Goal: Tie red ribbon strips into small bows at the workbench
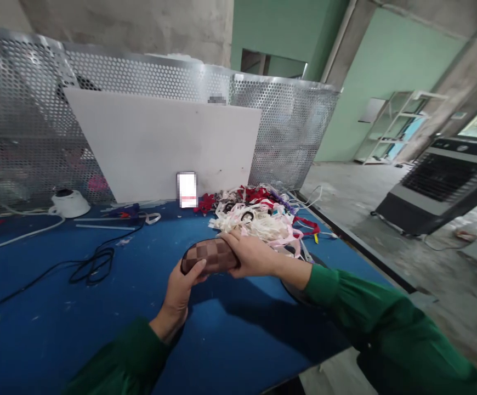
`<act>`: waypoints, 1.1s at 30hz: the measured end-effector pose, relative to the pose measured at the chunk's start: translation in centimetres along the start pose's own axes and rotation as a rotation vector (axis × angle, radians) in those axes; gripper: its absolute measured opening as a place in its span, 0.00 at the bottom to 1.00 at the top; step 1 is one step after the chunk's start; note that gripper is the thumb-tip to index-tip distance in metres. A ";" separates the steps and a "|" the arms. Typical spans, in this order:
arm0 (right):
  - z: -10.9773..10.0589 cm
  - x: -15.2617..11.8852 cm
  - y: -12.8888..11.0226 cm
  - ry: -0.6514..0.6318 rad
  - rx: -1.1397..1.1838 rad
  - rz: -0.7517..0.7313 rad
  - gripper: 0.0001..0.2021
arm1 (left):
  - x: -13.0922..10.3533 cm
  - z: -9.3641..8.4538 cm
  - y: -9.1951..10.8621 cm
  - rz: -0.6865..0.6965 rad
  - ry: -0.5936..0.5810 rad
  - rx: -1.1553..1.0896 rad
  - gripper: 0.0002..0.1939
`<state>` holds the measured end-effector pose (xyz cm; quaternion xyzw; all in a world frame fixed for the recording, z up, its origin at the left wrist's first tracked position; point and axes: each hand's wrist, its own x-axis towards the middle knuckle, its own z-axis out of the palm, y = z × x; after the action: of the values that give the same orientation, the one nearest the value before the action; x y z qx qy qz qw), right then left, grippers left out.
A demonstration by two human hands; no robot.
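Observation:
Both of my hands hold a brown checkered, rounded, padded item (211,253) with dark edging, above the blue table. Its exact kind cannot be told from this side. My left hand (183,288) grips the left end, thumb across the front face. At the right end, my right hand (253,255) is closed around it, with the fingers over the top. Just behind the right hand lies a tangled heap of ribbons and straps (259,216), mostly white, red and pink. Under my right wrist, a dark rounded thing (294,291) is largely hidden.
A phone (187,190) leans against a white board (172,142) at the back. Left of it are a white cup-like item (71,204), small tools (125,211) and a black cable (94,263). Perforated metal sheets (288,131) wall the rear. An air cooler (444,181) stands on the floor at right.

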<state>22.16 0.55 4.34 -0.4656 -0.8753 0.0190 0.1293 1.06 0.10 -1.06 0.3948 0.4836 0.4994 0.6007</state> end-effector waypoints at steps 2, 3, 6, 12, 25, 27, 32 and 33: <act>0.7 -1.2 -0.2 -0.015 0.056 0.037 0.37 | -0.3 0.1 0.1 -0.004 -0.013 0.012 0.31; 0.9 -1.8 -0.4 -0.026 0.076 0.053 0.35 | -0.3 0.1 0.1 -0.004 -0.010 0.020 0.30; 1.5 -2.9 -1.6 -0.051 0.095 0.140 0.34 | -0.2 -0.1 0.2 0.033 0.002 0.105 0.28; -0.4 -1.4 0.0 -0.125 0.169 0.061 0.36 | 1.4 -1.6 1.0 0.136 0.096 0.234 0.19; 0.7 5.5 14.0 -0.169 -0.269 0.516 0.21 | 3.1 -2.8 0.3 0.120 0.188 0.189 0.18; 0.0 5.2 13.7 -0.087 -0.285 0.516 0.15 | 3.0 -2.7 0.4 0.121 0.188 0.178 0.17; -5.1 2.9 14.8 0.224 -0.285 0.510 0.10 | 3.2 -2.9 0.2 0.129 0.167 0.169 0.17; -6.3 2.3 15.1 0.321 -0.259 0.506 0.07 | 3.2 -2.9 0.1 0.127 0.165 0.164 0.17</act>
<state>34.74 10.43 8.55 -0.6780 -0.6954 -0.1345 0.1966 -1.70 3.26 -2.20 0.4299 0.5446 0.5261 0.4917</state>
